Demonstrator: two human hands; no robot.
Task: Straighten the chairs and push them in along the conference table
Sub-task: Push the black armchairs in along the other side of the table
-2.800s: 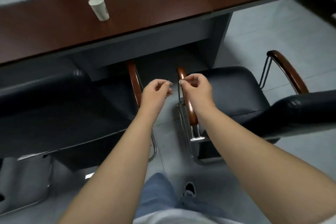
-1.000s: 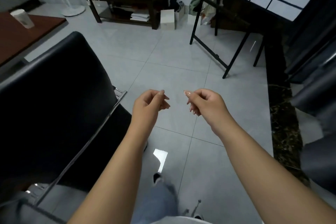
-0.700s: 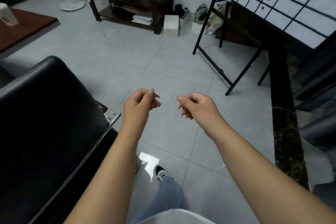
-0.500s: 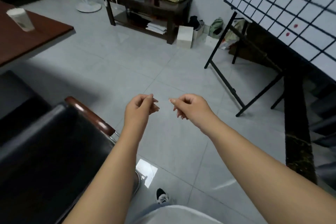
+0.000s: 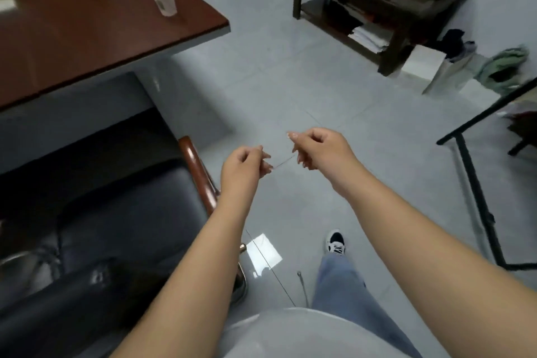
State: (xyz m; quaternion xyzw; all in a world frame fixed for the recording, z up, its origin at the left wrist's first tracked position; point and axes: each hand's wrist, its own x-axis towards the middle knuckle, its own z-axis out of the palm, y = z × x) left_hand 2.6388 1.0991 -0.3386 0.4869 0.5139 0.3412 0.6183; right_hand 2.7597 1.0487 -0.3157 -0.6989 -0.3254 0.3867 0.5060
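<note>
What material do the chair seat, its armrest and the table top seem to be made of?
Chair seat: probably black leather or imitation leather, with a soft sheen and creases. Armrest: looks like varnished reddish-brown wood, with a glossy highlight. Table top: dark red-brown wood or wood-look laminate, smooth, with a grey edge; which one is unclear.

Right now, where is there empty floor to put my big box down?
The grey tiled floor is bare between the reddish-brown conference table, the dark wooden shelf unit and the black metal stand. It is crowded by the shelf, where a white box and green bag sit, and beside the black leather chair.
</note>
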